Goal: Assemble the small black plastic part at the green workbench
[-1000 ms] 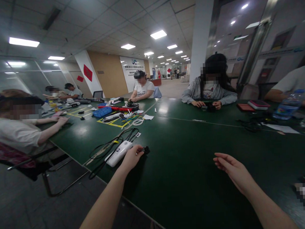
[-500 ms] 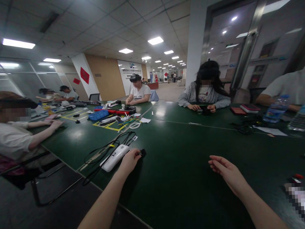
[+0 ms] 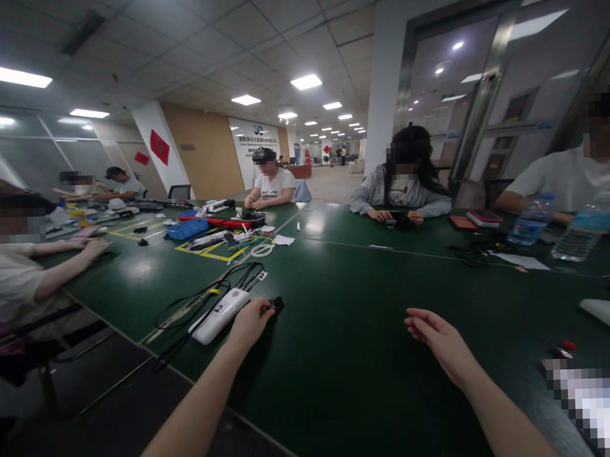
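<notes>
My left hand (image 3: 252, 319) is closed, thumb and fingertips pinching a small black object (image 3: 277, 304) just above or on the green table; its kind I cannot make out. Right beside that wrist lies a white power bank-like device (image 3: 219, 316) marked "2", with a black cable (image 3: 175, 321) looped around and behind it. My right hand (image 3: 437, 332) hovers over the table with nothing in it, its fingers loosely stretched and the thumb lying apart from the palm.
The green table (image 3: 339, 360) carries a blue tray (image 3: 187, 228), a red tool-like item (image 3: 229, 222), a white cable coil (image 3: 262, 250) and paper. At right are water bottles (image 3: 532, 219), a notebook (image 3: 485, 218) and a blurred-out device (image 3: 588, 398). Several people sit around the table.
The whole view has shifted slightly, so everything appears further left. Both hands keep their pose, and the left still pinches the small black object.
</notes>
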`<action>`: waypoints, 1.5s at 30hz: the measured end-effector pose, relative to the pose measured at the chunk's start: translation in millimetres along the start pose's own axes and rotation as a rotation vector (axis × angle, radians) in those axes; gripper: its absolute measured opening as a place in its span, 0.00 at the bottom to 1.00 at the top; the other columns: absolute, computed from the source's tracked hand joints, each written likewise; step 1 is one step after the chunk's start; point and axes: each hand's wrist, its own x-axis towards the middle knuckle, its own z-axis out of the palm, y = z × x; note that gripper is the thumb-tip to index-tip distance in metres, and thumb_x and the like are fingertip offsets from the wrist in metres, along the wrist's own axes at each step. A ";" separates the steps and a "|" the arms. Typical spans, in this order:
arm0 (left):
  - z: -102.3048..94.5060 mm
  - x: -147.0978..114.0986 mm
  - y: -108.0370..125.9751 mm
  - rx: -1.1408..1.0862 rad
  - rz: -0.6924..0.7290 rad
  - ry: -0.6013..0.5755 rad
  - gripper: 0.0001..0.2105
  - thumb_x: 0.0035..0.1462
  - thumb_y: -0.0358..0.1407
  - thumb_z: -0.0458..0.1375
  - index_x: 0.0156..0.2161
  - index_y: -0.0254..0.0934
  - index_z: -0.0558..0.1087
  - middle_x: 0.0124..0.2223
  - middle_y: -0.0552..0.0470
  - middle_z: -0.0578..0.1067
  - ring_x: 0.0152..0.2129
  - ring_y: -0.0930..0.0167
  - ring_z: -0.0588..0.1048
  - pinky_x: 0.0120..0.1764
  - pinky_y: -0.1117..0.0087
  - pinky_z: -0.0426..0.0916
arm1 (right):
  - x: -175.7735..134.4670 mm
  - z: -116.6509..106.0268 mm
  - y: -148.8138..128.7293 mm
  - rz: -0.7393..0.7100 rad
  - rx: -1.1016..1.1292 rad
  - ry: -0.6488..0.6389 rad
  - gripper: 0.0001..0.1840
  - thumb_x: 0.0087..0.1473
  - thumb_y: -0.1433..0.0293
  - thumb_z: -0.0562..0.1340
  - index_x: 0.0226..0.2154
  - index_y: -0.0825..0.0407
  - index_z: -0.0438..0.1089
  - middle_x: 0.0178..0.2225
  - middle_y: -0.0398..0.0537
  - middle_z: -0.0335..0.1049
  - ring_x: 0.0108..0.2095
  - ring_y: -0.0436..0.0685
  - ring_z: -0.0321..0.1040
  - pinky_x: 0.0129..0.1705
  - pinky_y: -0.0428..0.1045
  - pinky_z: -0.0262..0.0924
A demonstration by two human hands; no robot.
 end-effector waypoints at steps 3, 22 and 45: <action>1.1 -0.1 -0.9 -0.001 0.018 0.006 0.06 0.49 0.38 0.53 0.31 0.39 0.67 0.31 0.53 0.72 0.29 0.70 0.70 0.32 0.72 0.61 | 0.4 -0.4 2.3 0.004 -0.001 -0.009 0.16 0.44 0.63 0.60 0.37 0.49 0.68 0.33 0.47 0.70 0.36 0.57 0.66 0.38 0.52 0.63; -2.7 1.8 1.7 0.038 0.003 -0.040 0.09 0.50 0.40 0.51 0.34 0.39 0.68 0.32 0.51 0.73 0.29 0.69 0.71 0.32 0.71 0.62 | -8.1 5.4 -9.9 0.018 -0.006 0.016 0.13 0.41 0.65 0.60 0.34 0.49 0.70 0.32 0.46 0.71 0.35 0.58 0.67 0.37 0.52 0.63; -5.7 0.0 10.2 0.199 0.022 -0.079 0.09 0.54 0.37 0.47 0.39 0.37 0.63 0.37 0.47 0.72 0.33 0.67 0.71 0.34 0.70 0.61 | -2.2 3.8 -2.6 -0.003 -0.017 0.013 0.15 0.41 0.64 0.61 0.35 0.49 0.70 0.31 0.47 0.71 0.34 0.57 0.66 0.37 0.52 0.62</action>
